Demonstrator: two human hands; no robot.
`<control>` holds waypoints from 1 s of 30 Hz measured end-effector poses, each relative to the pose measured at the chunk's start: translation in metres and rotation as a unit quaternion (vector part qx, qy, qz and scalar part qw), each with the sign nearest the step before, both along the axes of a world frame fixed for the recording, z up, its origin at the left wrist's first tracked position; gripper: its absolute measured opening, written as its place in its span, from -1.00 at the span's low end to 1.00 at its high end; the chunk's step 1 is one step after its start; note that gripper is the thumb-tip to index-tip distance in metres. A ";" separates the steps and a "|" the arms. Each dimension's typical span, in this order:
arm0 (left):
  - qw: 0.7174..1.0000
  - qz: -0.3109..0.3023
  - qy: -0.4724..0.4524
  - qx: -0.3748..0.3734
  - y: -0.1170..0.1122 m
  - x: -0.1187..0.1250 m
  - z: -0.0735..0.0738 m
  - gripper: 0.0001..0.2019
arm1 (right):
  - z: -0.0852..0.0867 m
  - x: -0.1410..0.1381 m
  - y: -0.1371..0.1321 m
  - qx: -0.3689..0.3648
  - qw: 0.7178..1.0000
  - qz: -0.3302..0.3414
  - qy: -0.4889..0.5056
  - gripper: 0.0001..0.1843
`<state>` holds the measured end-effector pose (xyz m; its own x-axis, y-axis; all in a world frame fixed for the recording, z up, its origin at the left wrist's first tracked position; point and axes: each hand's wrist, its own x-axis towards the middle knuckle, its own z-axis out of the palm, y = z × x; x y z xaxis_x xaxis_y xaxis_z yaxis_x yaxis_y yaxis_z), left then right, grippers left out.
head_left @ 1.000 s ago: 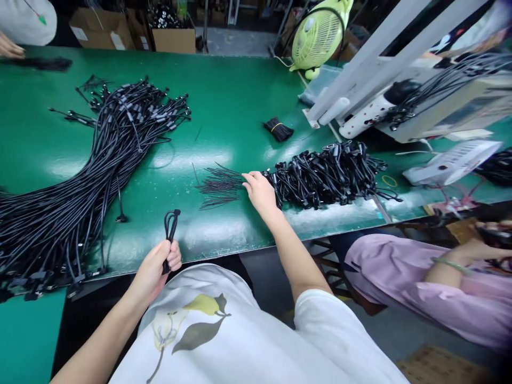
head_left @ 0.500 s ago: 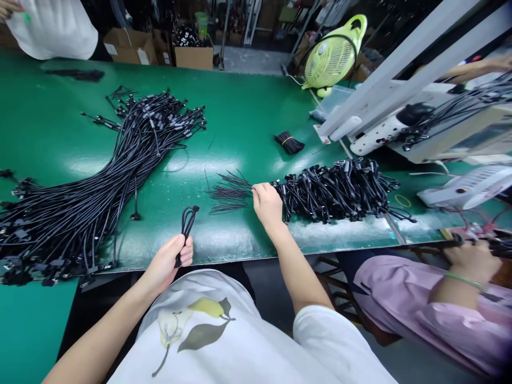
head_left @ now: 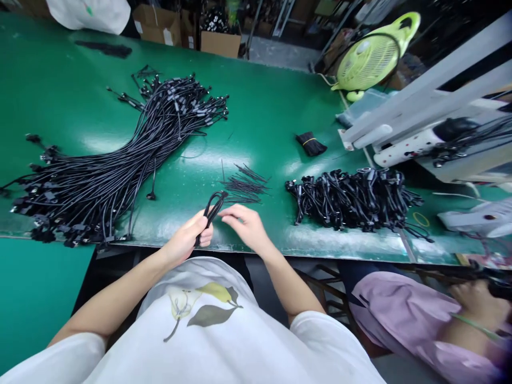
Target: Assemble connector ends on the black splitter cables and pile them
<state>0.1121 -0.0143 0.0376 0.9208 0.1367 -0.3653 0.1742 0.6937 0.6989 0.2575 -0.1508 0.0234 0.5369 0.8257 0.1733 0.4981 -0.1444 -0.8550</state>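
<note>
My left hand (head_left: 191, 234) is closed around a folded black cable (head_left: 216, 205), whose looped end sticks up past the fingers. Close beside it, my right hand (head_left: 242, 221) pinches a thin black twist tie between thumb and forefinger; only a little of the tie shows near the cable. Just beyond both hands, a loose spread of black twist ties (head_left: 246, 184) lies on the green table (head_left: 264, 117). On the left is a large heap of long, unfolded black cables (head_left: 132, 152). A row of folded cable bundles (head_left: 352, 197) lies to the right.
A banded bundle of ties (head_left: 311, 144) lies behind the cable row. Farther right stand a green fan (head_left: 368, 61), grey metal posts (head_left: 424, 74) and a white fan (head_left: 476, 218). A co-worker in a pink top (head_left: 408, 309) sits at the right. Cardboard boxes (head_left: 220, 44) stand beyond the table.
My right hand has moved left and nearer from the spread of ties to the folded cable. My left hand has raised the cable slightly to the right. The view has shifted.
</note>
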 end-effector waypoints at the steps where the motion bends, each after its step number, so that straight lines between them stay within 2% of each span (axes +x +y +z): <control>1: 1.000 -0.001 -0.006 0.012 0.001 0.002 -0.001 -0.55 | 0.002 -0.012 0.005 -0.003 0.999 0.033 0.000 -0.81; 4: 0.996 0.020 -0.012 0.090 0.007 0.004 -0.006 -0.56 | 0.005 -0.033 0.018 -0.026 0.992 0.042 -0.112 -0.77; 7: 0.987 0.047 -0.004 0.151 0.014 0.005 -0.009 -0.59 | 0.010 -0.031 0.024 -0.080 0.964 0.077 -0.240 -0.67; 9: 0.988 0.047 0.002 0.146 0.019 0.006 -0.012 -0.63 | 0.017 -0.023 0.028 -0.096 0.948 0.142 -0.269 -0.63; 11: 0.989 0.035 0.015 0.140 0.024 0.006 -0.018 -0.66 | 0.026 -0.015 0.033 -0.075 0.925 0.239 -0.287 -0.62; 13: 0.988 0.004 0.048 0.144 0.030 0.006 -0.024 -0.66 | 0.033 -0.010 0.039 -0.043 0.890 0.324 -0.318 -0.60; 15: 0.985 -0.038 0.083 0.147 0.034 0.005 -0.028 -0.65 | 0.037 -0.009 0.045 -0.027 0.852 0.363 -0.375 -0.61; 17: 0.981 -0.073 0.099 0.147 0.036 0.002 -0.027 -0.66 | 0.037 -0.013 0.049 -0.036 0.812 0.362 -0.457 -0.69; 20: 0.976 -0.114 0.095 0.161 0.036 -0.005 -0.021 -0.68 | 0.033 -0.018 0.049 -0.064 0.734 0.362 -0.571 -0.77; 22: 0.974 -0.134 0.098 0.153 0.035 -0.009 -0.019 -0.67 | 0.032 -0.019 0.049 -0.059 0.699 0.367 -0.611 -0.77; 25: 0.981 -0.115 0.118 0.099 0.035 -0.014 -0.021 -0.67 | 0.034 -0.019 0.047 -0.017 0.680 0.359 -0.640 -0.75; 30: 0.984 -0.074 0.146 0.071 0.031 -0.015 -0.024 -0.69 | 0.037 -0.019 0.047 0.035 0.667 0.339 -0.663 -0.74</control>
